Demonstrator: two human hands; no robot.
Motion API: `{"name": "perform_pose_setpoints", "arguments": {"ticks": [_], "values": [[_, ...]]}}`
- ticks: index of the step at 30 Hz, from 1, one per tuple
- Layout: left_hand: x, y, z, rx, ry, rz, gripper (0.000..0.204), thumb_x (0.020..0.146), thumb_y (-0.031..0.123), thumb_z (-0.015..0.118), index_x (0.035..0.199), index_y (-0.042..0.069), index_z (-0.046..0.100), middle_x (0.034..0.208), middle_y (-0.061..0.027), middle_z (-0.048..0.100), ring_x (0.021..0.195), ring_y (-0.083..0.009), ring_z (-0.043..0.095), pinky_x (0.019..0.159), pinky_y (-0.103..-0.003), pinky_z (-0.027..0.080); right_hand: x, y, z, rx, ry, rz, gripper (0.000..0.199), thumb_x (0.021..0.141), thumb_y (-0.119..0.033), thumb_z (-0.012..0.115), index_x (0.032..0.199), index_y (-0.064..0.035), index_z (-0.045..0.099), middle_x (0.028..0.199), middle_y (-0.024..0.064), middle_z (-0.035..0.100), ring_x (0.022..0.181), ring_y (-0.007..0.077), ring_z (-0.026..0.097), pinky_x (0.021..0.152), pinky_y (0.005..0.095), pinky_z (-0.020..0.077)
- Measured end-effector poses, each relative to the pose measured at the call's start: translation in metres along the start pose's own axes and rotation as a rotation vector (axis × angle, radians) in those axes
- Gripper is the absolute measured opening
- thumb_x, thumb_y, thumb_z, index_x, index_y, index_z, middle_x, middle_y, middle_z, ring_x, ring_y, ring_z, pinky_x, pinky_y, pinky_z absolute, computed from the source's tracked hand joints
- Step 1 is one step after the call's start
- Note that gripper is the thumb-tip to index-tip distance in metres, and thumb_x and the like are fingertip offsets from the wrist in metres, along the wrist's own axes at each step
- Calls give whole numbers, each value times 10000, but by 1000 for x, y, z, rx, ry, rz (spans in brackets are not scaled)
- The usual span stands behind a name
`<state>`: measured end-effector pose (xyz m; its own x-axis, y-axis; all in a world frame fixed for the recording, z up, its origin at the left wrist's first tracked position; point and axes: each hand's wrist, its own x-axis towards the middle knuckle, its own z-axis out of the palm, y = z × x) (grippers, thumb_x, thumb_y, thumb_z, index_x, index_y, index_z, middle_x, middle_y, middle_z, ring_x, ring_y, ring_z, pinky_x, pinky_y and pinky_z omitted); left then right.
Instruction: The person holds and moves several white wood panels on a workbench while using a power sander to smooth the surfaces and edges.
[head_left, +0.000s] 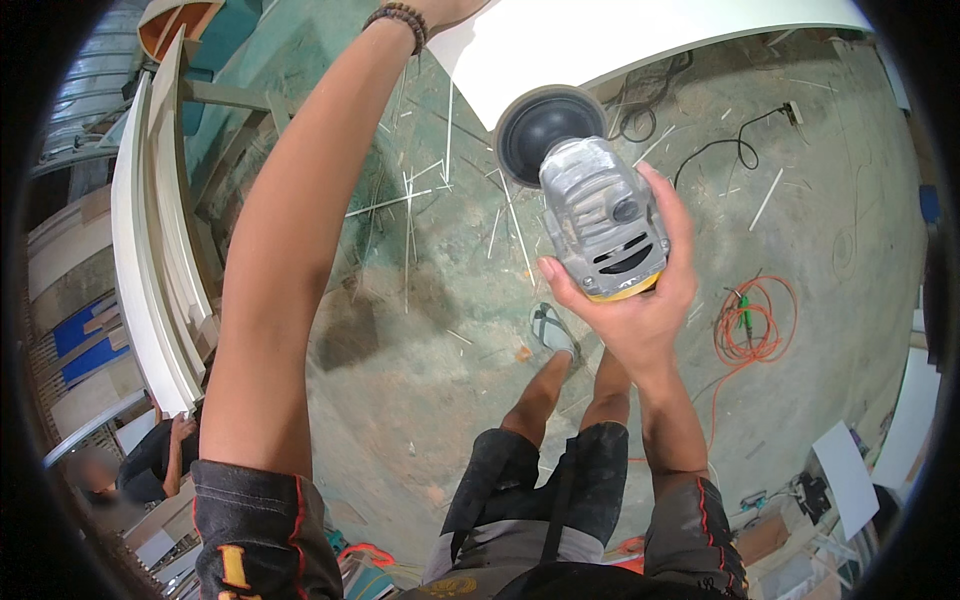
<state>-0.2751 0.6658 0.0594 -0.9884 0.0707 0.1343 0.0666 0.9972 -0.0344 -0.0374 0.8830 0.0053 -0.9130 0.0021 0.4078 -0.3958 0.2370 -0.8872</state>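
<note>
A grey power sander point(605, 215) with a round black pad point(550, 130) is in my right hand point(650, 300). My fingers and thumb wrap round its body from the near end. The pad is beside the near edge of a large white curved panel point(560, 45) and overlaps it in view; whether they touch, I cannot tell. My left hand point(445, 12) reaches to the top of the picture, at the panel's left edge. Its fingers are mostly cut off there, so their grip is hidden. A beaded bracelet point(398, 14) circles that wrist.
White strips point(408, 240) litter the concrete floor point(830, 290). An orange cable coil point(755, 330) lies on the right, a black cord point(740, 150) farther off. Long white curved boards point(150, 250) stand at left. Another person point(150, 460) is at lower left. White sheets point(845, 480) lean at right.
</note>
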Motion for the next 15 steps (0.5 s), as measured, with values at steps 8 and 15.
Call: {"name": "perform_pose_setpoints", "arguments": {"ticks": [8,15], "values": [[-6,-1,-14,-10,5,30,794,995,704,396,1611,205,361,1692,-154,270,1553,-399,235,1231,-651,165,12,8,-13,13,69,47,933,664,-196,971,1434,23,492,1284,168,628,1128,253,664,956,364,551],[-4,5,-14,39,-53,-17,784,999,691,408,1619,216,342,1699,-144,254,1559,-404,214,1235,-641,175,24,25,-34,-17,105,113,934,664,-221,974,1434,13,500,1275,164,627,1141,262,657,963,370,547]]}}
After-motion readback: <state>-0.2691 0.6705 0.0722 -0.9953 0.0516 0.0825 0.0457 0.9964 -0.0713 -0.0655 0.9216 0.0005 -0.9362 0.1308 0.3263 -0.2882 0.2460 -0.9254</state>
